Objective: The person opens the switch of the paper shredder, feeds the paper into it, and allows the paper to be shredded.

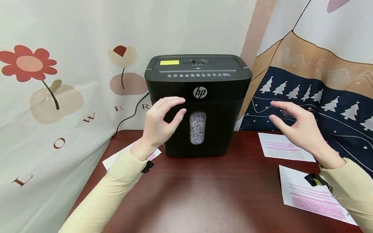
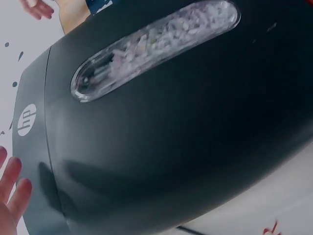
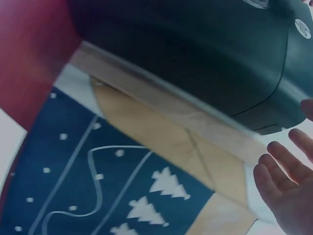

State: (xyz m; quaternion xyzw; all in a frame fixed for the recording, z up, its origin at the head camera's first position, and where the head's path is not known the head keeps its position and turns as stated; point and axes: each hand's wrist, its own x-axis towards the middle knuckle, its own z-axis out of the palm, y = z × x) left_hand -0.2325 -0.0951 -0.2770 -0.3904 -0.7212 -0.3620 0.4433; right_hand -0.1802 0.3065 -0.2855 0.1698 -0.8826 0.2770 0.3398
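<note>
Standing upright on the reddish tabletop (image 1: 204, 187), the black shredder (image 1: 201, 106) faces the person. From here I see the left hand (image 1: 158, 124) raised before its lower left side and the right hand (image 1: 301, 127) well apart on the other; both are empty, thumbs parted from softly bent fingers. To handle that bulky bin well, I'd say, bring the palms level against opposite sides, press evenly, and keep fingertips away from the feed slot (image 1: 198, 71). Printed sheets (image 1: 316, 194) lie beyond, on both sides. The head view alone shows the yellow label (image 1: 169, 62) on top; the left wrist view brings the window (image 2: 156, 49) close, revealing pale shreds with a darker gap at the logo end. The right wrist view gives the shredder's flank beside the tree-patterned curtain (image 3: 146, 196).
</note>
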